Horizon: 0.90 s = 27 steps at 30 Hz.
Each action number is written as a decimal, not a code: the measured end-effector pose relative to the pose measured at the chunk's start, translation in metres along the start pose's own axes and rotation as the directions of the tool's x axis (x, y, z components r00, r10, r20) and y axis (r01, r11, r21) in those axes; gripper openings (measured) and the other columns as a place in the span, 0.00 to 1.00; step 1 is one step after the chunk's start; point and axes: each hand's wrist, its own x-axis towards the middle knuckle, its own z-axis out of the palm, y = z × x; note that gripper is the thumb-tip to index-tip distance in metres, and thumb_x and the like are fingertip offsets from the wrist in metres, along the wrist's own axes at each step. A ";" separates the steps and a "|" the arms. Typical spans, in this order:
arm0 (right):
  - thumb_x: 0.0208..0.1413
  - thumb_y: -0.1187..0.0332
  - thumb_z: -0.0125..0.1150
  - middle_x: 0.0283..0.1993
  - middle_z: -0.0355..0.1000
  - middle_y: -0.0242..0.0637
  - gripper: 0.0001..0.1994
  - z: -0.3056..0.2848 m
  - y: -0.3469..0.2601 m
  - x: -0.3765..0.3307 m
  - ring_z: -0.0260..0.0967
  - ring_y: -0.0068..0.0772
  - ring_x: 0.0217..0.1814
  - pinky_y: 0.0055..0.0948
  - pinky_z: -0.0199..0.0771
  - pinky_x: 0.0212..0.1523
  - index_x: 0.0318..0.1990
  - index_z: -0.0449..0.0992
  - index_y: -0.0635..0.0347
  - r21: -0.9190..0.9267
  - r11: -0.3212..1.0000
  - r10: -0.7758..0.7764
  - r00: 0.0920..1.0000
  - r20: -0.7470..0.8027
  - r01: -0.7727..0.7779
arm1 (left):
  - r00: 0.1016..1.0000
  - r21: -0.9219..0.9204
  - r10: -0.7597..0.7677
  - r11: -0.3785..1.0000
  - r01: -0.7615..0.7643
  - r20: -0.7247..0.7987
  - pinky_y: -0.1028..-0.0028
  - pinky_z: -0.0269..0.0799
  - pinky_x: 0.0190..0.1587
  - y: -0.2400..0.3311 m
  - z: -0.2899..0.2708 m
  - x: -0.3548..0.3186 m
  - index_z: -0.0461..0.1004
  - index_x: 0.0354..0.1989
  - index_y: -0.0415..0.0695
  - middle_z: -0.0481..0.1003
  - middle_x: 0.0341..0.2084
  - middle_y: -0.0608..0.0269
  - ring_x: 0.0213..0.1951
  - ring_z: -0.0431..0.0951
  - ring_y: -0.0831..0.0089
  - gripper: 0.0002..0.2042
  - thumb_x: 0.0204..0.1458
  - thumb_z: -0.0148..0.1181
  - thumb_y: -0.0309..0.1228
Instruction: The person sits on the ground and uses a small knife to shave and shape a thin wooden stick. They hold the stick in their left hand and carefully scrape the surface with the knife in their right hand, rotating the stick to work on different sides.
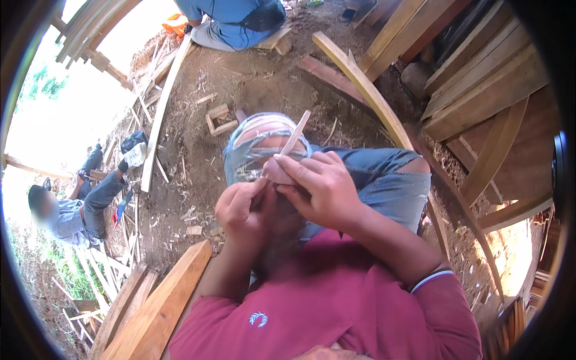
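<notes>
We hold a thin, pale wooden sliver (294, 137) close in front of us, over our knees in torn blue jeans (384, 180). Its long axis runs steeply, tilted up and to the right: the free tip points away from us toward the ground ahead, and the lower end disappears between our fingers. Our right hand (321, 186) is closed round that lower end, fingers curled over it from the right, so most of the sliver stands out above the grip. Our left hand (243, 210) is closed too, fingertips pressed against the base of the sliver just beside the right hand; whether it pinches the wood or only touches it we cannot tell.

Near our left side a broad plank (159, 306) lies slanting on the ground. Beyond our knees the surface is bare brown earth (264, 84) strewn with chips and offcuts. A long curved plank (366, 90) bends away on the right beside stacked timber (480, 84). A person (84, 204) sits far left; another person (234, 21) sits at the far top.
</notes>
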 end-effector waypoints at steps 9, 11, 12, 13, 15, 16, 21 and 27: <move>0.63 0.67 0.75 0.35 0.84 0.41 0.19 -0.006 0.008 0.001 0.81 0.44 0.36 0.43 0.74 0.44 0.60 0.86 0.59 -0.091 0.996 -0.003 1.000 -0.020 0.001 | 0.998 0.082 0.065 0.995 -0.065 0.003 0.66 0.78 0.32 0.003 0.000 0.003 0.90 0.44 0.38 0.83 0.27 0.53 0.27 0.84 0.62 0.10 0.54 0.81 0.24; 0.62 0.66 0.76 0.34 0.83 0.39 0.19 -0.009 0.031 0.010 0.81 0.43 0.35 0.42 0.74 0.44 0.60 0.87 0.57 -0.192 0.980 0.039 0.996 -0.084 -0.055 | 0.998 0.081 0.062 0.995 -0.062 0.011 0.66 0.78 0.32 0.005 -0.002 0.003 0.90 0.44 0.38 0.83 0.27 0.53 0.27 0.84 0.61 0.10 0.54 0.81 0.24; 0.62 0.61 0.77 0.40 0.86 0.34 0.20 -0.012 0.041 0.016 0.81 0.38 0.39 0.40 0.74 0.46 0.60 0.87 0.50 -0.233 0.961 0.123 0.984 -0.128 -0.150 | 0.998 0.085 0.066 0.994 -0.068 0.018 0.66 0.78 0.32 0.007 -0.003 0.005 0.90 0.44 0.38 0.82 0.27 0.53 0.27 0.84 0.61 0.10 0.54 0.81 0.24; 0.62 0.60 0.77 0.41 0.86 0.34 0.20 -0.011 0.039 0.015 0.81 0.39 0.39 0.41 0.74 0.46 0.60 0.86 0.50 -0.217 0.974 0.053 0.995 -0.080 -0.069 | 0.997 0.089 0.071 0.993 -0.073 0.024 0.66 0.78 0.32 0.008 -0.003 0.006 0.90 0.45 0.38 0.82 0.27 0.52 0.27 0.84 0.61 0.11 0.54 0.81 0.24; 0.62 0.60 0.76 0.42 0.86 0.34 0.20 -0.005 0.012 0.009 0.81 0.39 0.38 0.42 0.74 0.45 0.61 0.86 0.49 -0.174 0.982 -0.070 0.997 0.011 0.071 | 0.999 0.061 0.047 0.997 -0.047 0.011 0.64 0.78 0.32 0.001 -0.002 0.002 0.90 0.44 0.40 0.83 0.27 0.54 0.27 0.83 0.60 0.10 0.55 0.81 0.24; 0.63 0.60 0.76 0.43 0.86 0.34 0.20 0.003 0.005 0.002 0.81 0.40 0.38 0.43 0.73 0.44 0.61 0.86 0.49 -0.054 0.996 -0.071 0.997 0.006 0.071 | 0.999 0.046 0.032 0.998 -0.032 0.010 0.63 0.79 0.32 -0.001 -0.001 -0.001 0.89 0.44 0.41 0.83 0.27 0.55 0.27 0.83 0.60 0.10 0.55 0.81 0.25; 0.64 0.59 0.75 0.30 0.80 0.30 0.18 -0.012 0.049 0.021 0.79 0.39 0.35 0.43 0.72 0.43 0.59 0.85 0.49 -0.321 0.936 0.086 0.980 -0.178 -0.141 | 0.998 0.080 0.063 0.995 -0.064 0.026 0.65 0.79 0.33 0.008 -0.003 0.006 0.90 0.45 0.38 0.82 0.28 0.52 0.28 0.84 0.59 0.10 0.55 0.81 0.24; 0.65 0.60 0.74 0.31 0.81 0.32 0.16 -0.012 0.024 0.014 0.78 0.40 0.34 0.42 0.72 0.43 0.58 0.86 0.50 -0.246 0.964 -0.113 0.992 -0.052 0.097 | 0.998 0.091 0.049 0.995 -0.052 0.029 0.63 0.79 0.32 0.009 -0.004 0.003 0.90 0.45 0.40 0.82 0.28 0.56 0.27 0.83 0.59 0.10 0.56 0.81 0.26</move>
